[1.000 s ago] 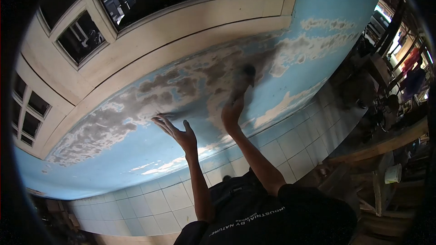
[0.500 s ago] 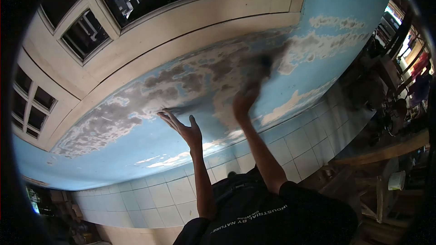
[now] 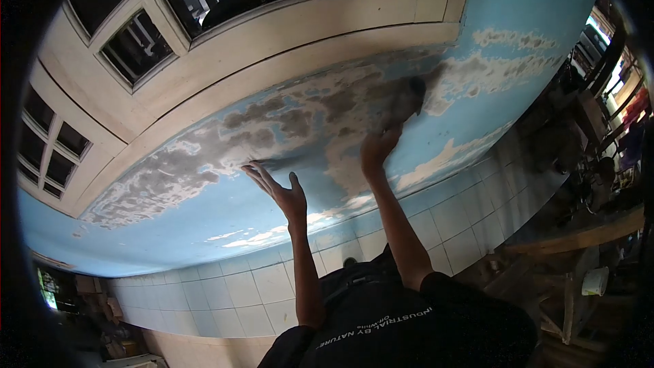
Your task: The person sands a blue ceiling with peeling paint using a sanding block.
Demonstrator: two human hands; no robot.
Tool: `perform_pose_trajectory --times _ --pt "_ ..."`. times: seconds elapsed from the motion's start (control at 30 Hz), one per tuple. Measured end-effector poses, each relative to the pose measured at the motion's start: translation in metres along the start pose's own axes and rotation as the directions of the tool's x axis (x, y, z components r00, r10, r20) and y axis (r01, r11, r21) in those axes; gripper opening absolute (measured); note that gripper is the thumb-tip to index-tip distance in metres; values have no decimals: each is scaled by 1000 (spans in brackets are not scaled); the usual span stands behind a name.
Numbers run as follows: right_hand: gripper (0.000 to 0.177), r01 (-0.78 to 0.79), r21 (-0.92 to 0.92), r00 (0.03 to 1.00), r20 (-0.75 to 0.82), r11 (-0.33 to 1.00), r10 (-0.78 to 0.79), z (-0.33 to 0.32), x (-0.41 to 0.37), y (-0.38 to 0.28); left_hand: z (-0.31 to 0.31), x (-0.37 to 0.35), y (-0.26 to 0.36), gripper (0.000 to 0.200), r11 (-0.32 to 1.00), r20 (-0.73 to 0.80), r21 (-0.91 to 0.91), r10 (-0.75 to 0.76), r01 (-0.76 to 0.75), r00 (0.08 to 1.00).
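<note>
My left hand [image 3: 283, 194] is open, its fingers stretched out and the thumb apart, with the fingertips at the blue wall [image 3: 272, 215]. Around it the paint has come off in grey and whitish patches [image 3: 231, 136]. My right hand [image 3: 381, 146] is closed around a dark, blurred tool [image 3: 414, 92], which is up against the patchy wall below the window frame. Motion smears the tool, so its kind does not show.
A cream window frame [image 3: 272, 41] with dark panes runs above the patches. White tiles [image 3: 259, 286] line the lower wall. On the right are a wooden edge [image 3: 579, 232], a white tub [image 3: 595, 281] and cluttered objects.
The right hand and the dark tool have shifted slightly up and to the right in view. My left hand stays almost where it was on the wall. The view has tilted a little.
</note>
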State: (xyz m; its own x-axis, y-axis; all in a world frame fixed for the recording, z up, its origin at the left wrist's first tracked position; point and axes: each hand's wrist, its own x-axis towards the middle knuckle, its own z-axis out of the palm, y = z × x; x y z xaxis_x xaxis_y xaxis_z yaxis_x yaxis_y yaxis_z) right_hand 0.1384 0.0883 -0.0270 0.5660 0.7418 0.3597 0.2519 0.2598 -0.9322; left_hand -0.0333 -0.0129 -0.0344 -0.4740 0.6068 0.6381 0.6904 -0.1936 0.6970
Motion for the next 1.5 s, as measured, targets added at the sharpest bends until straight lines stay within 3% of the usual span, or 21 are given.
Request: perform_pose_trajectory --times 0.1,0.17,0.27,0.3,0.33,0.37,0.5,0.57,0.7,0.77,0.9,0.97,1.0,1.07,1.1,1.17,1.3,1.37,1.4,1.47,1.5 --pt "46 95 200 995 -52 975 -86 11 -19 -8 2 0 1 101 1000 -10 5 -12 12 1000" --pt "45 407 -90 912 -11 909 -410 12 -38 -15 3 -1 -1 101 1000 -10 7 -20 20 1000" --pt "45 456 -240 887 43 857 -460 5 -32 7 2 0 1 101 999 -4 2 -38 38 999" --pt "45 455 -240 887 43 858 -459 1 -22 7 1 -1 1 102 999 -1 -5 -52 52 999" --pt "46 194 -27 981 15 981 -194 -4 -7 6 -1 -1 1 102 999 1 -2 -55 55 999" --pt "46 -92 187 995 47 978 85 -6 0 5 -3 -1 0 102 999 10 -2 -34 34 999" --pt "44 -104 177 994 -11 979 108 8 -22 -2 0 -1 0 102 1000 -1 4 -23 23 1000" --pt "41 156 165 987 -51 974 -150 16 -44 -1 2 -1 0 102 1000 -5 16 -23 23 1000" --pt "42 361 -83 931 -26 929 -364 2 -33 22 2 -1 0 101 999 -6 14 -44 44 999" --pt "45 -91 143 994 73 985 81 -9 -8 11 -2 0 -2 101 999 6 19 -27 27 1000" --pt "45 -118 297 992 3 948 122 7 -24 -3 -4 0 2 100 1000 19 18 -21 20 1000" --pt "41 174 151 984 0 973 -176 13 -45 8 -3 -1 1 100 1000 14 13 -27 27 1000" --pt "41 173 152 985 -1 973 -175 10 -45 6 -2 -1 0 100 1000 12 5 -31 31 999" --pt "40 442 -146 895 14 885 -445 3 -40 4 -2 -1 0 100 1000 12 11 -24 23 1000" --pt "40 442 -144 895 11 885 -446 1 -32 7 -3 -1 0 99 1000 10 20 -20 20 1000" --pt "40 66 -89 998 23 994 -64 -2 -15 16 -6 0 0 99 1000 25 19 -18 18 1000" --pt "40 -9 149 999 34 989 4 2 -22 -4 -6 -2 -4 99 1000 34 18 -25 24 999" --pt "38 257 39 966 9 965 -258 9 -42 6 -4 -2 -3 100 1000 26 17 -22 22 999" --pt "38 257 38 966 7 966 -257 6 -42 7 -4 -2 -3 100 1000 17 19 -18 18 1000" --pt "39 444 -236 894 47 864 -446 -4 -38 8 -6 -1 0 101 1000 26 15 -27 27 999" --pt "39 444 -234 894 46 865 -447 -6 -28 8 -7 -1 1 103 999 31 13 -40 39 999"
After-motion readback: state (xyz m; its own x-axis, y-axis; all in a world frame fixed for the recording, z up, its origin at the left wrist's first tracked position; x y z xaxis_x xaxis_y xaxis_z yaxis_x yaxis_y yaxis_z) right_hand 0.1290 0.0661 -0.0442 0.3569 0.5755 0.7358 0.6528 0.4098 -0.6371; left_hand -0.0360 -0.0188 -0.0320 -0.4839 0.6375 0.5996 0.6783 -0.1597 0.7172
